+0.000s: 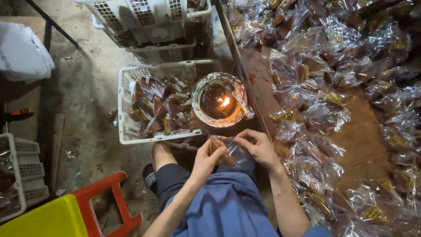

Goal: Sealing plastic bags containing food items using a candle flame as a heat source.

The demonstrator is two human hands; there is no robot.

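White slatted plastic basket (pixel 127 109), just ahead and left of the grip, filled with sealed brown packets (pixel 160 105). Round bowl (pixel 219 100) holding a lit flame (pixel 225 102), directly ahead of the grip, resting on the basket's right corner. Stack of white baskets (pixel 153 26), farther ahead. Wooden table (pixel 364 131), right of the grip, heaped with clear cellophane packets (pixel 333 66). Red stool (pixel 107 202), near left. Yellow surface (pixel 48 219), far lower left. White basket (pixel 24 175), far left. White bag (pixel 22 52), upper left. Concrete floor (pixel 87 87).
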